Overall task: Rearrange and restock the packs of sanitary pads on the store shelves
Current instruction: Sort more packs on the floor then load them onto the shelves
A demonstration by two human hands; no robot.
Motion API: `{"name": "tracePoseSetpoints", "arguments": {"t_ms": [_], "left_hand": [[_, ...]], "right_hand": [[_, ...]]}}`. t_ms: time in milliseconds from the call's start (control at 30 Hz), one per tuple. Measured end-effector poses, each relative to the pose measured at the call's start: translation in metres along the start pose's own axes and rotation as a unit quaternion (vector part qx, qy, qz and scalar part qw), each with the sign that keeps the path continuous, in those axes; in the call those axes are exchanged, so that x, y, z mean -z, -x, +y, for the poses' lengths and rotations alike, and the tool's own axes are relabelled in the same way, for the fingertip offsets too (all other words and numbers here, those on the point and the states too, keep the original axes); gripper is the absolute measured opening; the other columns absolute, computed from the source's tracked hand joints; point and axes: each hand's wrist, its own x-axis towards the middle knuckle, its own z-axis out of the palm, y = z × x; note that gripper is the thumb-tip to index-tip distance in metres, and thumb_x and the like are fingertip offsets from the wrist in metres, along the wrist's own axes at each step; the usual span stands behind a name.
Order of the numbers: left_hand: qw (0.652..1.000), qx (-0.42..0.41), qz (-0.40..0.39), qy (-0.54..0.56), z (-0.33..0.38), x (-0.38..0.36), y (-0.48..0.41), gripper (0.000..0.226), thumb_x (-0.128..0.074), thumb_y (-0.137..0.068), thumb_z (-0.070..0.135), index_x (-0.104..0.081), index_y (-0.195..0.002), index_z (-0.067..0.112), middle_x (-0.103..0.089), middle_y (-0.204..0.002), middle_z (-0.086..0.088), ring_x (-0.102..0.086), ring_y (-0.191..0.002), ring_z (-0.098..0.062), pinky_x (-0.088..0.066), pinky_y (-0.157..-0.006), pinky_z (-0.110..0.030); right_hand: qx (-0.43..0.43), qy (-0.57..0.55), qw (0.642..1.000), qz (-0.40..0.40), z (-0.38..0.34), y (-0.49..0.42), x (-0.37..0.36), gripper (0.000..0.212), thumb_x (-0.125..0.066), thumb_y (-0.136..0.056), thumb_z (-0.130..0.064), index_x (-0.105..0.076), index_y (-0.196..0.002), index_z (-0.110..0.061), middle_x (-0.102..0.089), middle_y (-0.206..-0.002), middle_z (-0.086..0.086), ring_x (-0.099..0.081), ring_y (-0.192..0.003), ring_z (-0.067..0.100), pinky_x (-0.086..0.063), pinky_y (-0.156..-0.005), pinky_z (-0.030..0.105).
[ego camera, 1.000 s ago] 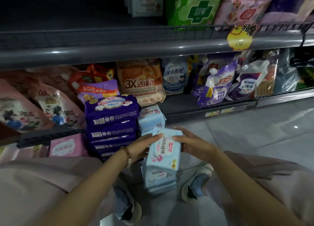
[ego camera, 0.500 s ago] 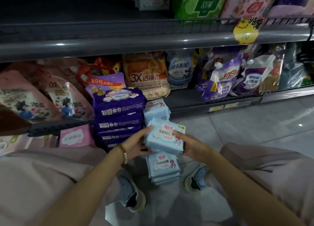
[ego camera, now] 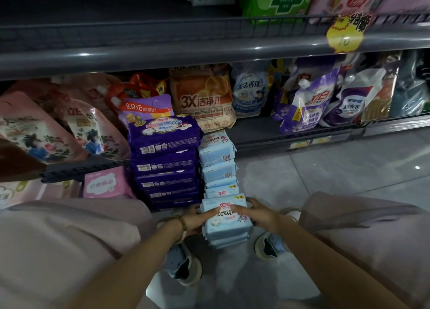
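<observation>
The left hand point(ego camera: 195, 220) and right hand point(ego camera: 258, 213) grip a pale blue pack point(ego camera: 225, 224) reading "100%纯棉", fingers point(ego camera: 240, 208) curled round its sides, atop a short stack point(ego camera: 229, 241) on the floor point(ego camera: 325, 169). Purple packs point(ego camera: 162, 143) marked "420" stand behind; an orange bag point(ego camera: 201, 99) reads "3X".

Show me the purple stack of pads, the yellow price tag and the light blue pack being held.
purple stack point(ego camera: 164, 163), head view, front edge of its second pack
yellow price tag point(ego camera: 344, 37), head view, its middle
light blue pack point(ego camera: 226, 222), head view, its printed top face
</observation>
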Motion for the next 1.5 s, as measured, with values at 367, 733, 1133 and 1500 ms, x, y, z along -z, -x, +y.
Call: {"name": "tracePoseSetpoints", "arguments": {"t_ms": [367, 733, 1133, 1500], "left_hand": [[0.995, 0.081, -0.056, 0.015, -0.008, -0.016, 0.009, 0.040, -0.052, -0.088, 0.053, -0.062, -0.109, 0.020, -0.073, -0.093, 0.001, -0.068, -0.085, -0.012, -0.052, -0.057, -0.025], [0.991, -0.121, -0.039, 0.032, 0.046, -0.028, 0.027, 0.075, -0.075, -0.066, 0.052, -0.052, -0.131, 0.023, -0.069, -0.116, -0.004, -0.066, -0.107, -0.022, -0.049, -0.098, -0.042], [0.871, -0.489, -0.019, -0.034, 0.236, -0.069, 0.128, 0.032, -0.061, -0.086, 0.026, -0.054, -0.117, 0.026, -0.069, -0.111, 0.002, -0.067, -0.101, -0.008, -0.055, -0.084, -0.026], [0.784, -0.607, 0.062, -0.116, 0.372, -0.015, 0.144, 0.037, -0.062, -0.082, 0.030, -0.051, -0.118, 0.028, -0.067, -0.111, 0.007, -0.066, -0.099, -0.002, -0.053, -0.077, -0.016]], "right_hand": [[-0.029, -0.126, 0.991, -0.025, 0.016, 0.005, -0.026, 0.058, -0.065, -0.082, -0.043, -0.053, -0.132, -0.016, -0.068, -0.120, 0.008, -0.066, -0.109, 0.023, -0.054, -0.091, 0.034], [0.114, -0.132, 0.983, 0.053, -0.042, 0.048, -0.024, 0.040, -0.065, -0.086, -0.033, -0.059, -0.122, -0.015, -0.075, -0.101, 0.004, -0.072, -0.088, 0.015, -0.056, -0.064, 0.022], [0.435, -0.045, 0.880, 0.187, -0.234, 0.130, 0.017, 0.059, -0.068, -0.078, -0.025, -0.050, -0.133, -0.013, -0.068, -0.108, -0.006, -0.068, -0.089, -0.003, -0.053, -0.070, 0.013], [0.552, 0.104, 0.821, 0.102, -0.381, 0.099, 0.028, 0.075, -0.077, -0.074, -0.011, -0.039, -0.138, -0.011, -0.064, -0.118, -0.002, -0.066, -0.100, 0.000, -0.053, -0.078, 0.016]]}}
